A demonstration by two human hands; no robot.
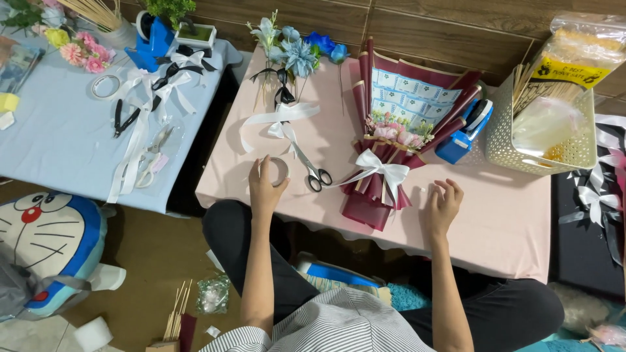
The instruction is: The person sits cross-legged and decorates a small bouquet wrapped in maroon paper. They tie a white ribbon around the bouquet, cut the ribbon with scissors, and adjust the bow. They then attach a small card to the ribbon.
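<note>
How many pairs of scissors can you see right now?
2: black-handled metal scissors on the pink table by the left hand; pale-handled scissors under ribbon on the blue table. Others may be hidden.

Bright, even indoor light falls from above. Shadows are soft and short: a faint one lies under the bouquet [385, 176] on the pink table [508, 221], while the gap between the tables is dark. The plastic bag [574, 58], far right, shows mild glare. Focus is sharp in the middle; edges bend slightly.

Tape roll [279, 171] half hidden behind left hand [264, 184]; plastic bag [574, 72] at 2 o'clock cut by edge.
</note>
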